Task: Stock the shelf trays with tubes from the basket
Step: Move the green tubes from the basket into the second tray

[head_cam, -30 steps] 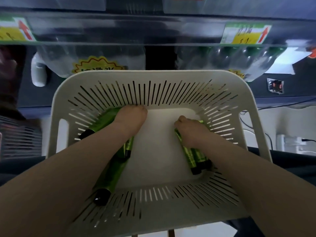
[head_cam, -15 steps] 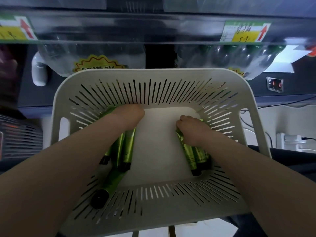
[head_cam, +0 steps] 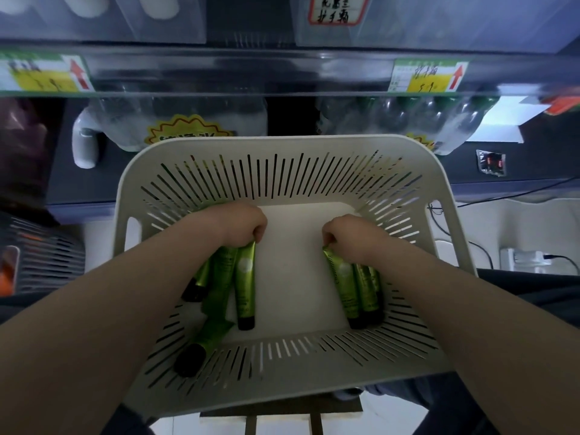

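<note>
A white slotted basket [head_cam: 282,146] sits in front of me below the shelf. Both my hands reach into it. My left hand [head_cam: 233,224] grips the crimped ends of a bunch of green tubes with black caps [head_cam: 244,284], their caps pointing toward me. My right hand [head_cam: 351,235] grips the ends of another bunch of green tubes [head_cam: 361,284] on the right side. One more green tube [head_cam: 204,340] lies loose against the basket's near left wall. Clear shelf trays [head_cam: 439,23] stand on the shelf above.
The shelf edge carries yellow-green price tags [head_cam: 428,75] with red arrows. Packs of clear bottles [head_cam: 439,114] sit on the lower shelf behind the basket. A power strip with cables [head_cam: 527,259] lies on the right. A dark crate [head_cam: 40,255] stands at the left.
Both hands have closed on their bunches of tubes and lifted the crimped ends, so the tubes now hang toward me. The left bunch has drawn together.
</note>
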